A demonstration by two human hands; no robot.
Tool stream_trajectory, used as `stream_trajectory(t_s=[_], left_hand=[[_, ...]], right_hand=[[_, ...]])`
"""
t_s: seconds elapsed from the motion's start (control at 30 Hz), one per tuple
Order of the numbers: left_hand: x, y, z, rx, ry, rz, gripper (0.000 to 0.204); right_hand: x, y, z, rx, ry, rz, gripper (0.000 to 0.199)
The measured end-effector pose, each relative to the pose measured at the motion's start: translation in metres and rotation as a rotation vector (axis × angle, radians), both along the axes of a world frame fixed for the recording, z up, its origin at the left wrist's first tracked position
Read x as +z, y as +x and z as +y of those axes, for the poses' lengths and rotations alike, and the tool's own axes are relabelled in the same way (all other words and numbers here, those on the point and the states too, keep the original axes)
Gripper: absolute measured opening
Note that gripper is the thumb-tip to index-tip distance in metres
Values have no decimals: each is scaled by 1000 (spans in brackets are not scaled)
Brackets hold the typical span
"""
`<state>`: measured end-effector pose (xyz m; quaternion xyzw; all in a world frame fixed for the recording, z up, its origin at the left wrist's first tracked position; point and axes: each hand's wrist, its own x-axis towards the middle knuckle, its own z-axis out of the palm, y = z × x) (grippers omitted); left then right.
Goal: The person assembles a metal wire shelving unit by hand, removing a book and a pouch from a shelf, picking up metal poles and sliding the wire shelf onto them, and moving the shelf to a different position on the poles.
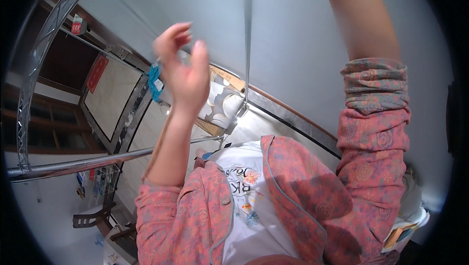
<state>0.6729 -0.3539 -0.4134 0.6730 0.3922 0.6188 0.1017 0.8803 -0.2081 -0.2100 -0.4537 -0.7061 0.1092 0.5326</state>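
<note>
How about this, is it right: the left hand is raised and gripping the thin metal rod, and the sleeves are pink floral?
Not quite. In the head view the left hand is raised but open and empty. It is apart from the thin metal rod, not gripping it. The sleeves are indeed pink floral.

The person's left hand is raised on a bare forearm, fingers loosely spread and slightly curled, thumb apart, palm partly turned to the right. It grips nothing. The pink floral cloth sleeve on the left arm is pushed back toward the elbow. The right forearm rises steeply to the picture's top edge, bare above a rolled pink floral cuff. The right hand lies beyond the frame.
</note>
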Motion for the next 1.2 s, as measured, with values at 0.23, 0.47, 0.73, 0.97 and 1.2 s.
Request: stream_trajectory(t_s=[0.23, 0.47, 0.73, 0.97, 1.2], left_hand=[[-87, 59, 143, -35, -321, 219, 49], [-77, 131, 157, 75, -612, -227, 41], [-83, 137, 160, 152, -563, -290, 41], [-77, 124, 155, 16, -572, -201, 47], [-85, 115, 157, -120, -510, -119, 49]], right_hand=[[-6, -9, 22, -20, 155, 130, 42], [-26, -38, 24, -244, 303, 485, 42], [-41, -51, 54, -291, 513, 626, 51], [-41, -31, 46, 537, -41, 853, 45], [-48, -2, 61, 1256, -201, 739, 61]])
